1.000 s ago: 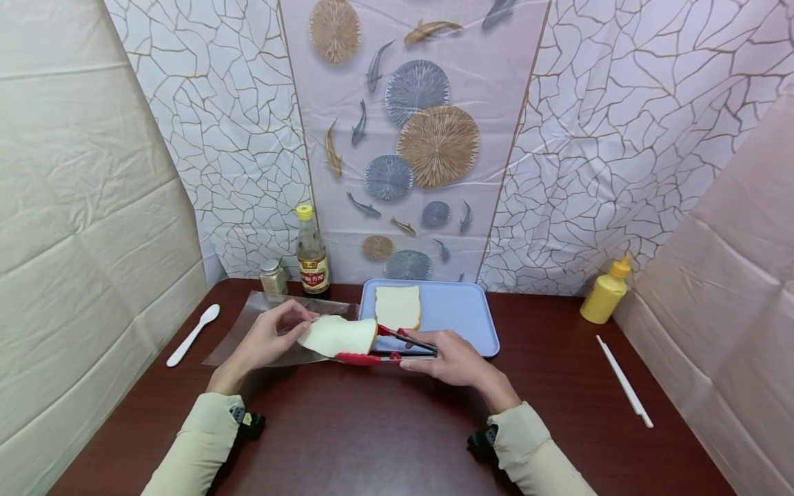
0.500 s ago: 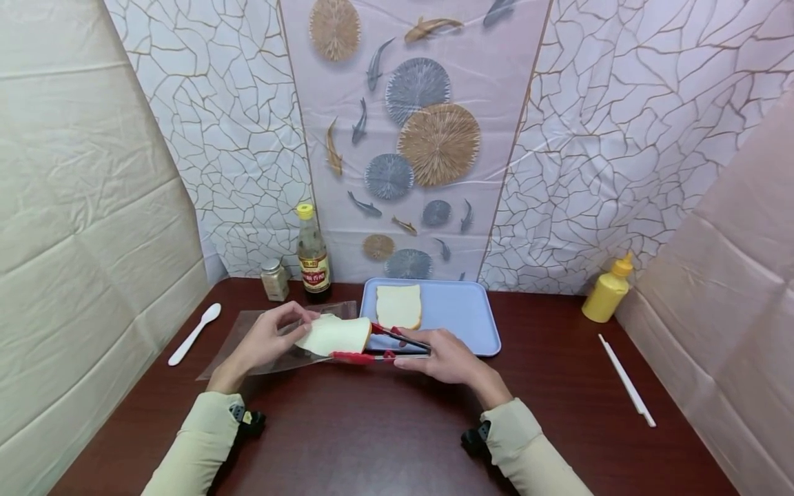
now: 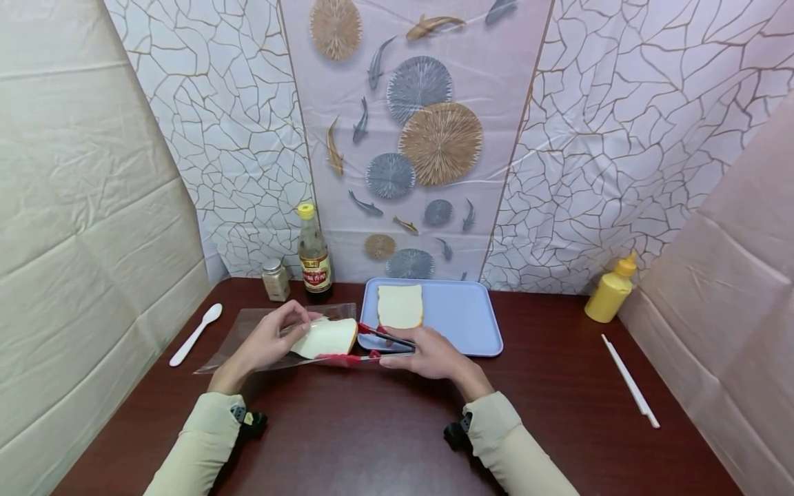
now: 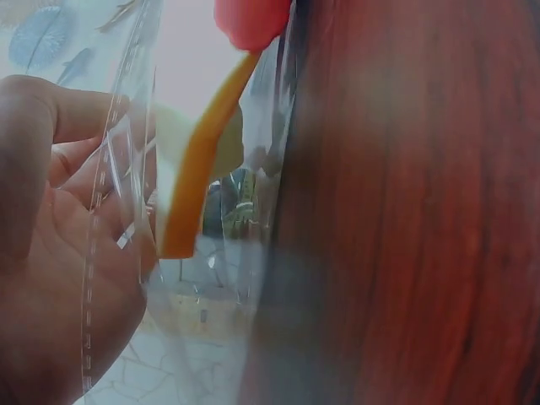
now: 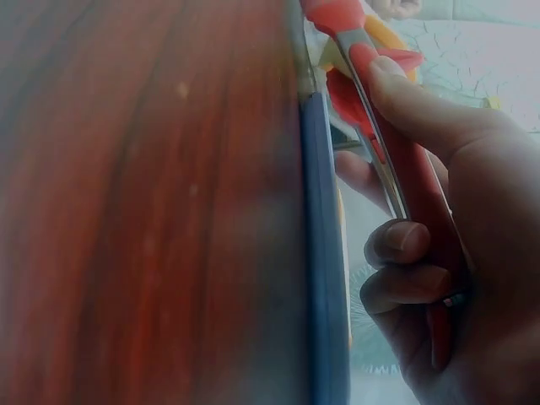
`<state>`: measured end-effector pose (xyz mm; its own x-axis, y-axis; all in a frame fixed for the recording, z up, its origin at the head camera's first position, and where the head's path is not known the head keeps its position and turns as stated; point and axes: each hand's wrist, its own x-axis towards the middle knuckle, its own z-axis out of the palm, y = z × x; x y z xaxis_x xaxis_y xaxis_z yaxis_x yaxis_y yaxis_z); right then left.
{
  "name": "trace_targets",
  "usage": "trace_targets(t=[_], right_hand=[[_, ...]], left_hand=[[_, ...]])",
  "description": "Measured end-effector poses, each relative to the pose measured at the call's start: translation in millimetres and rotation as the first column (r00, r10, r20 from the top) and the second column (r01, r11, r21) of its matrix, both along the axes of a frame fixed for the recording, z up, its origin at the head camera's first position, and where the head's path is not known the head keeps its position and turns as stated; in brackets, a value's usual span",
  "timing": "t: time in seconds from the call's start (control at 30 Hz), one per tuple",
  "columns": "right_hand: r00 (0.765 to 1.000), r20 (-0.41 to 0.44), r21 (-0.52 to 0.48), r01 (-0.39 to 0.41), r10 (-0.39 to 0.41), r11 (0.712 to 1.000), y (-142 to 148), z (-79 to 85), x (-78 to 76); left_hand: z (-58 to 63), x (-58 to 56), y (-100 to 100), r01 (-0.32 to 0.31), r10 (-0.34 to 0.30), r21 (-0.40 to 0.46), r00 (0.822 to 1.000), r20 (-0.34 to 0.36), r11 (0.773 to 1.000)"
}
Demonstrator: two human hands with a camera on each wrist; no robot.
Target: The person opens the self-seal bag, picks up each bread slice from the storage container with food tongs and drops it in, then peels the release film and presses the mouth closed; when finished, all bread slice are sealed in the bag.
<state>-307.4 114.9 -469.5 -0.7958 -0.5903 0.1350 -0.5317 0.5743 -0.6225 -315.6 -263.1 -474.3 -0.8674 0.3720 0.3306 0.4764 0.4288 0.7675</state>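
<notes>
My left hand (image 3: 268,339) pinches the edge of a clear plastic bag (image 3: 234,337) lying toward the left of the table. A white bread slice (image 3: 327,339) with an orange-brown crust, bent a little, reaches into the bag beside those fingers. My right hand (image 3: 431,355) grips red-tipped tongs (image 5: 413,169), whose ends clasp the slice's right part. In the left wrist view, the crust (image 4: 192,190) shows through the film, with a red tong tip (image 4: 251,21) at its top. A second bread slice (image 3: 400,306) lies on the blue tray (image 3: 459,310).
Behind the bag stand a vinegar bottle (image 3: 315,262) with a yellow cap and a small seasoning jar (image 3: 276,280). A white spoon (image 3: 195,336) lies at the left. On the right are a yellow squeeze bottle (image 3: 611,293) and white chopsticks (image 3: 631,382).
My right hand has moved left with the tongs, carrying the bread slice farther into the bag. My left hand has stayed nearly in place, while the bag has shifted slightly.
</notes>
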Motion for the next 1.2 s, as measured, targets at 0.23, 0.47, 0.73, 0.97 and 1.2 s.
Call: trace_targets(t=[0.23,0.47,0.73,0.97,1.2], right_hand=[[0.998,0.065,0.002,0.016,-0.016,1.000,-4.8,-1.0,-4.1],[0.999,0.044,0.015,0.016,-0.016,1.000,-6.5,-1.0,-3.0],[0.999,0.025,0.004,0.030,-0.030,1.000,-13.9,-1.4,-0.7],[0.999,0.030,0.019,0.017,-0.017,1.000,-25.2,-5.1,-4.1],[0.998,0.064,-0.033,0.015,-0.013,0.999,-28.0,-2.9,-4.4]], left_hand=[[1.8,1.3,-0.6,-0.034,0.034,0.011,0.999,0.015,0.999],[2.5,0.6,2.2,0.008,-0.009,0.057,1.000,0.018,0.998],[4.6,0.1,3.9,0.023,-0.027,0.092,0.999,0.046,0.995],[2.5,-1.0,2.5,0.010,-0.011,0.065,1.000,0.018,0.998],[5.1,1.3,5.6,-0.057,0.057,-0.074,0.998,0.003,0.996]])
